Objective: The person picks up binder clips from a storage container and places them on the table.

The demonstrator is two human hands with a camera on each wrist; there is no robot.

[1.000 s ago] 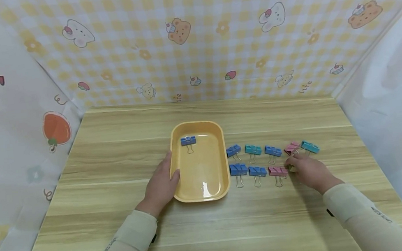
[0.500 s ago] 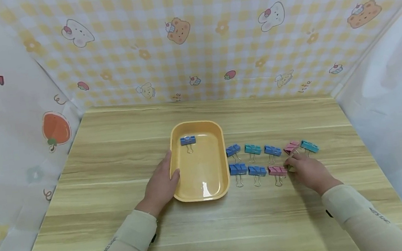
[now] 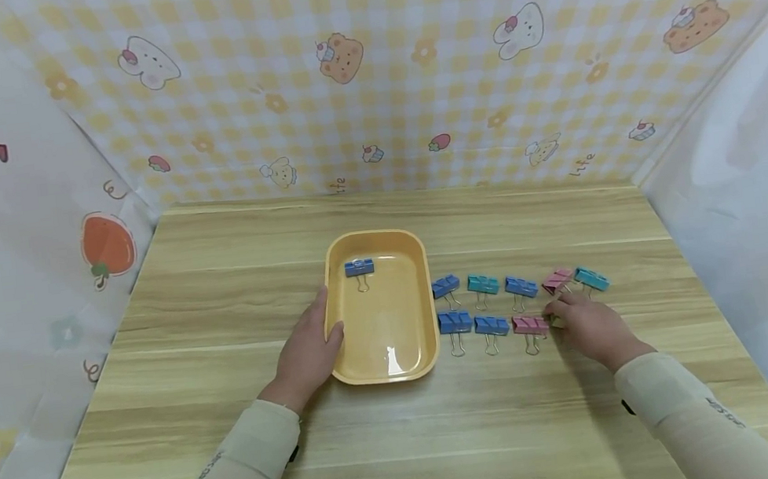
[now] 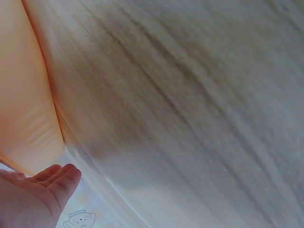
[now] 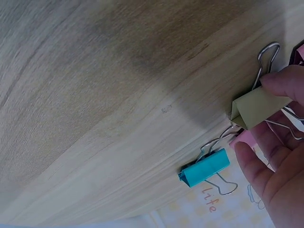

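A yellow tray (image 3: 382, 323) stands on the table with a blue binder clip (image 3: 359, 268) lying inside it. My left hand (image 3: 305, 355) holds the tray by its left side, thumb over the rim and fingers along the outer wall. At the right, my right hand (image 3: 593, 326) pinches a yellow-green binder clip (image 5: 259, 105) between thumb and fingers; the head view hides most of that clip. Close around this hand lie a pink clip (image 3: 530, 325) to its left, another pink clip (image 3: 557, 280) just beyond, and a teal clip (image 3: 592, 279) behind.
Two rows of binder clips lie right of the tray, among them a blue clip (image 3: 454, 322) near its wall, a second blue clip (image 3: 491, 326) and a green clip (image 3: 483, 284). A checked cloth (image 3: 396, 96) hangs behind the wooden table (image 3: 442, 438).
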